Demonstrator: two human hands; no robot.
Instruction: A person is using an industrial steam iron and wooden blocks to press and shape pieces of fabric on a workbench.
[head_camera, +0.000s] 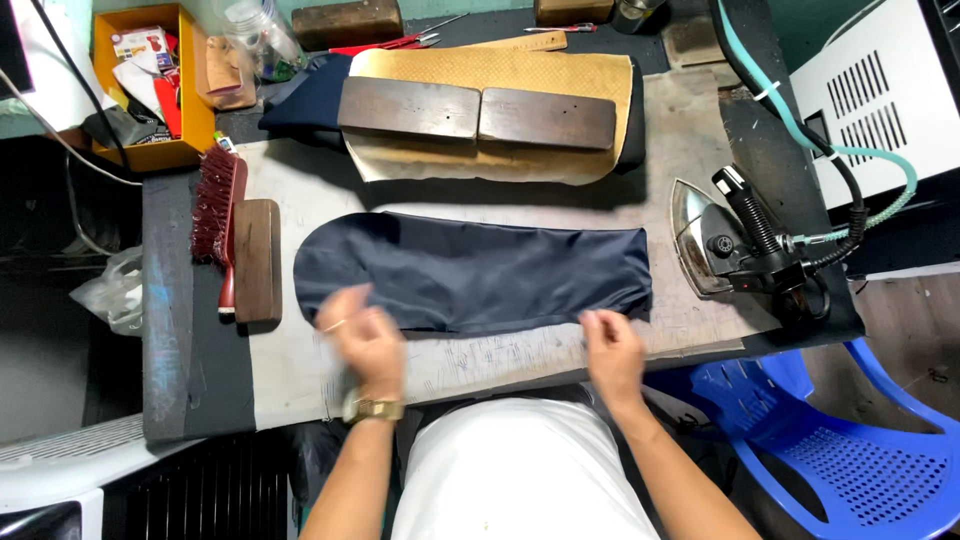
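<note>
1. On the pressing table (700, 150), navy fabric piece (470, 272) lay flat, left of the steam iron (725, 240).
2. Left hand (365, 340) was blurred, grip unclear, at its near-left edge.
3. Right hand (612, 350) pinched its near edge, seemingly to keep it taut.

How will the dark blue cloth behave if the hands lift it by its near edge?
The cloth will probably be floppy: it lies flat and thin on the table, so it should sag between the left hand and right hand. It looks light for its size. Its smooth, faintly shiny surface suggests it may slide easily.
</note>
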